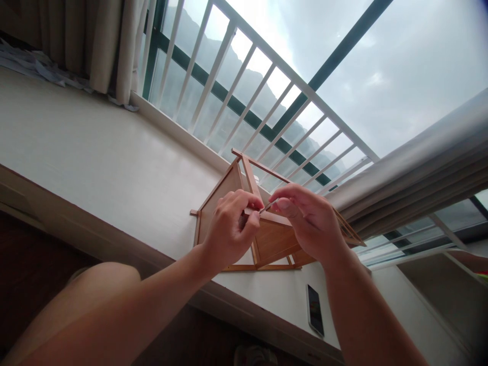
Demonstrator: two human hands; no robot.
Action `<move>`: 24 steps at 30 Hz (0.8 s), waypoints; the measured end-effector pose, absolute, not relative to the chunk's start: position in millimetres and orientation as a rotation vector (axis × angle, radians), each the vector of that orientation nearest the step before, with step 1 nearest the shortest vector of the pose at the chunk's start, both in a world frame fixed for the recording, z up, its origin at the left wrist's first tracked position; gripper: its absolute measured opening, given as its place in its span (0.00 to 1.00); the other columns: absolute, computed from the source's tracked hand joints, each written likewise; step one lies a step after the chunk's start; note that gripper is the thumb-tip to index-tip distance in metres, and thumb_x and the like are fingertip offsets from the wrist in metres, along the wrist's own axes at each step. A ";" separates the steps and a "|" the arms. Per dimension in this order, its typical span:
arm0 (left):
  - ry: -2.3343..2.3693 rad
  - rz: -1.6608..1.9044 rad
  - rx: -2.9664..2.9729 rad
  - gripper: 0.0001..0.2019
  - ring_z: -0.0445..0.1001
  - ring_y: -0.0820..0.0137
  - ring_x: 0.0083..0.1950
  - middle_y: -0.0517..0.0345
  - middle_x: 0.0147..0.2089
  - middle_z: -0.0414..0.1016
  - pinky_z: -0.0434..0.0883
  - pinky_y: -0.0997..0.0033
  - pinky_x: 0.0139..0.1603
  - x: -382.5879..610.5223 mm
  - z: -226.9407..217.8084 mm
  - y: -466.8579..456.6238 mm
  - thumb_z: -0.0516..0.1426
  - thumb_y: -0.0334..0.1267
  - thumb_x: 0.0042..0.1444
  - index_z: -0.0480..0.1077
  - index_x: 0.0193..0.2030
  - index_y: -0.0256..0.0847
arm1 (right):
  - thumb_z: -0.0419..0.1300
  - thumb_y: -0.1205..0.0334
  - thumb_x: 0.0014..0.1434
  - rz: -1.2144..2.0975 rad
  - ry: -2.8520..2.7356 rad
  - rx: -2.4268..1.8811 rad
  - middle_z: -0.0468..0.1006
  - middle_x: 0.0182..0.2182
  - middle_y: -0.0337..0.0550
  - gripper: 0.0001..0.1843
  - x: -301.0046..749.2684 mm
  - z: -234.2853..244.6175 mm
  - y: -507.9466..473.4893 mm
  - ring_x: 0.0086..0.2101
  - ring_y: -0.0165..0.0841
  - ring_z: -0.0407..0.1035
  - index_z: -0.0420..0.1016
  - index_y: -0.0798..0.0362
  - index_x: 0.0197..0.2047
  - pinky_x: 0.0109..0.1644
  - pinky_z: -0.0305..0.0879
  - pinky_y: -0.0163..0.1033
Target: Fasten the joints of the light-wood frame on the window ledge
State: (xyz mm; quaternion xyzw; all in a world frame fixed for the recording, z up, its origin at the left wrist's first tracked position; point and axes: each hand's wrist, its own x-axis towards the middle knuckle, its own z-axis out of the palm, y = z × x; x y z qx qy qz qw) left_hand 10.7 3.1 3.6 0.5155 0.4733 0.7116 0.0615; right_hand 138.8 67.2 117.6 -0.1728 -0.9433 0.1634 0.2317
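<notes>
A small wooden model frame (274,239) with flat panels and thin posts stands on a white window ledge (114,162). My left hand (229,229) is closed in front of it, fingers curled and pinching near the frame's top rail. My right hand (308,218) is closed too, thumb and forefinger pinching a thin stick-like piece (267,206) that reaches toward the left hand. Both hands meet over the frame's upper edge. What the left fingers grip is too small to name.
A phone (315,310) lies on the ledge near its front edge, below the frame. A white railing (267,101) and window run behind. Curtains (95,40) hang at the left, a rolled blind (419,168) at the right. My knee (99,284) is at lower left.
</notes>
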 end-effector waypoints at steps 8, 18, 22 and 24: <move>1.447 2.141 1.549 0.06 0.69 0.67 0.42 0.59 0.38 0.72 0.66 0.64 0.47 10.8 2.8 2.9 0.52 0.30 0.58 0.68 0.38 0.42 | 0.57 0.57 0.65 0.258 -2.433 -0.613 0.64 0.21 0.34 0.15 124.7 107.9 58.6 0.23 0.26 0.58 0.66 0.53 0.27 0.27 0.54 0.33; 1.451 2.142 1.547 0.06 0.70 0.66 0.42 0.57 0.39 0.73 0.67 0.63 0.47 11.0 4.2 2.9 0.51 0.33 0.59 0.68 0.39 0.42 | 0.55 0.56 0.66 0.116 -2.447 -0.624 0.72 0.25 0.37 0.11 125.7 106.8 50.3 0.25 0.28 0.65 0.71 0.52 0.34 0.31 0.60 0.34; 1.466 2.131 1.544 0.06 0.70 0.66 0.42 0.57 0.39 0.73 0.67 0.63 0.48 11.3 4.6 2.3 0.51 0.33 0.59 0.68 0.38 0.42 | 0.54 0.54 0.67 0.199 -2.357 -0.661 0.72 0.25 0.38 0.12 125.1 105.2 48.4 0.26 0.29 0.66 0.71 0.51 0.36 0.31 0.62 0.34; 1.474 2.121 1.547 0.06 0.70 0.66 0.43 0.57 0.39 0.73 0.67 0.64 0.48 11.2 4.8 1.9 0.51 0.32 0.58 0.69 0.38 0.42 | 0.54 0.53 0.67 0.245 -2.279 -0.686 0.71 0.25 0.38 0.12 125.0 107.0 46.9 0.25 0.29 0.65 0.70 0.51 0.37 0.30 0.62 0.34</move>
